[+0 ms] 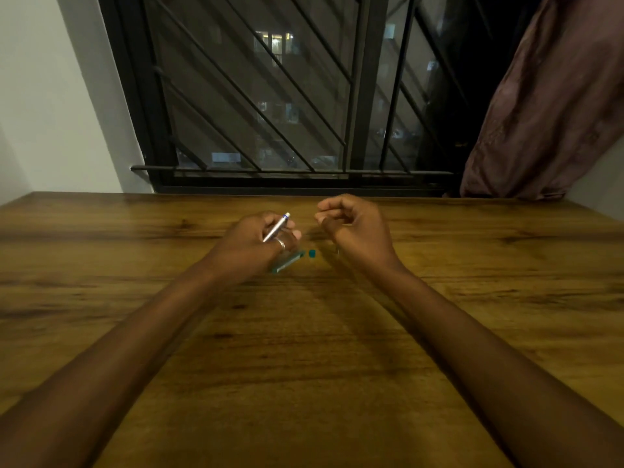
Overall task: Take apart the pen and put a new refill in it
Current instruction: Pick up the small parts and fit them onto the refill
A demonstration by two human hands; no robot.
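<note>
Head view, looking down over two bare forearms onto a wooden surface (439, 298) below a barred window (270, 96), with a brownish curtain (547, 106) bunched at the right. Left hand (250, 241) raised just above the wood, grip clamped on a silver pen barrel (275, 228) — slanted up and away, a blue band and white end at its far tip, lower end hidden behind the fingers. Ring (281, 244) showing on one finger of that hand. Right hand (351, 228) close beside the left but not touching it, fingers curled inward toward the thumb; whether anything is pinched in that grip cannot be told, since nothing shows between the fingertips. On the surface, just under and to the right of the left hand, a teal tube (287, 262) lying flat on a diagonal, its near end partly covered by the hand. Just beyond its far end, apart from it by a small gap, a small teal cap (312, 253) — resting on the wood between the two hands. Details of both teal pieces too blurred to make out further.
</note>
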